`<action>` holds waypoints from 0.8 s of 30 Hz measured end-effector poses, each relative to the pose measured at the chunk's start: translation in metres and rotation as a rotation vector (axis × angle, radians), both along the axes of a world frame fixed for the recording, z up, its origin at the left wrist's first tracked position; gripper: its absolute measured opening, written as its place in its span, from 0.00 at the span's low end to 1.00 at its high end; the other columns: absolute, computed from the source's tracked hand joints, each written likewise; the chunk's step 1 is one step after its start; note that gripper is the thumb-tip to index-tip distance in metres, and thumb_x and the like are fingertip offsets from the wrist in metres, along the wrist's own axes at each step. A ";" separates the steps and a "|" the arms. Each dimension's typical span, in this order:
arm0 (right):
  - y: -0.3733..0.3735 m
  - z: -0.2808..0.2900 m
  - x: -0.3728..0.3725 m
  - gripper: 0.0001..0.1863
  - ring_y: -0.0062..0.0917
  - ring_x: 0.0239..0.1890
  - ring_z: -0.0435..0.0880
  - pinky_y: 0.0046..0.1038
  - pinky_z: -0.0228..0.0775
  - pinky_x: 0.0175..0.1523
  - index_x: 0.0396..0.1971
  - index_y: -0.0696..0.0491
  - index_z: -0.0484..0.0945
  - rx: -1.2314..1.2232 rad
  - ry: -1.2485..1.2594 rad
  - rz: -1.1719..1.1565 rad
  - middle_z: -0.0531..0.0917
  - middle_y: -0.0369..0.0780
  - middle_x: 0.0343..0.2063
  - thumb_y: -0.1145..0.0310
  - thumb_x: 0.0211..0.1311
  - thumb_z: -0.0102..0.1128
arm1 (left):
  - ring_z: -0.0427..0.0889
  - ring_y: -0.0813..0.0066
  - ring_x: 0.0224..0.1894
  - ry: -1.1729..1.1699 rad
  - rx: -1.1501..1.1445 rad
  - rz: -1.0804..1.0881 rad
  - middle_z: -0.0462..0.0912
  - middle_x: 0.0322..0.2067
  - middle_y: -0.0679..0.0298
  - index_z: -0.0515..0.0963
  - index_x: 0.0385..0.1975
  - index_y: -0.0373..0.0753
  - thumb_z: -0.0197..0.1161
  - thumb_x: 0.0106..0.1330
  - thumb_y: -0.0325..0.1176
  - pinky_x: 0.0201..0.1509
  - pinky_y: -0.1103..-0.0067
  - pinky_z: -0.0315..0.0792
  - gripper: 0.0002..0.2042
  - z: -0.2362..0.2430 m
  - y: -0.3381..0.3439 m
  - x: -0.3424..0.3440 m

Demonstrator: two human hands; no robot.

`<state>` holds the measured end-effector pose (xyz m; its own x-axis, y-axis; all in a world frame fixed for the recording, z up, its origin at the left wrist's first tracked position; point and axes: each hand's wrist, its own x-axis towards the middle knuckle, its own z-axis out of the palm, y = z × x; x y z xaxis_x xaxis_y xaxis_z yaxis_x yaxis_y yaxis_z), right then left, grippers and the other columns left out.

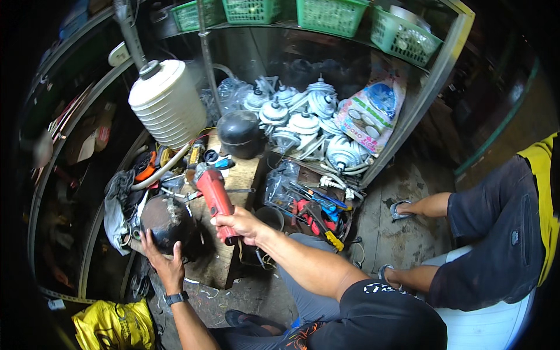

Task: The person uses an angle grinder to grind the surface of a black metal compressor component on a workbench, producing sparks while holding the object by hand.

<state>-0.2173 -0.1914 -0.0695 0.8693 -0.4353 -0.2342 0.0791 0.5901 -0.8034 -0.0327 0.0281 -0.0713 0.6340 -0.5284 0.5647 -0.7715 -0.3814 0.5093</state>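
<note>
Black sleeve [385,315] at 5 o'clock, nearest. Red grinder [214,195] off centre toward 8 o'clock, right hand [240,225] clenched round its handle. Dark dome [168,220] farther out at 8; left hand [167,269] unclenched, fingers spread against it. Wood block [217,261] under grinder. White tank [169,105], 10 o'clock.

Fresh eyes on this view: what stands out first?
The red power tool near the centre, gripped by the right hand. Just left of it, the left hand touches a dark, rounded shell. Then the big white ribbed container at upper left.
</note>
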 end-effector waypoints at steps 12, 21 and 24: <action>0.003 0.006 0.000 0.15 0.23 0.26 0.87 0.30 0.85 0.33 0.43 0.53 0.80 0.066 -0.009 -0.019 0.83 0.36 0.31 0.65 0.63 0.76 | 0.53 0.46 0.84 0.028 -0.001 -0.001 0.55 0.83 0.50 0.60 0.81 0.44 0.77 0.65 0.35 0.86 0.55 0.48 0.44 0.004 0.000 -0.001; 0.000 0.016 0.000 0.18 0.28 0.33 0.90 0.33 0.88 0.39 0.46 0.56 0.81 0.031 0.065 0.072 0.86 0.39 0.33 0.62 0.64 0.78 | 0.58 0.43 0.82 -0.013 -0.001 0.029 0.59 0.80 0.46 0.64 0.78 0.42 0.81 0.59 0.37 0.84 0.55 0.53 0.46 0.006 0.007 0.006; -0.006 0.014 -0.012 0.18 0.29 0.32 0.91 0.33 0.89 0.39 0.45 0.56 0.83 0.024 0.091 0.038 0.87 0.40 0.34 0.61 0.63 0.79 | 0.59 0.43 0.81 -0.046 0.032 0.024 0.60 0.80 0.46 0.65 0.77 0.43 0.83 0.58 0.43 0.84 0.53 0.54 0.47 0.006 -0.006 0.002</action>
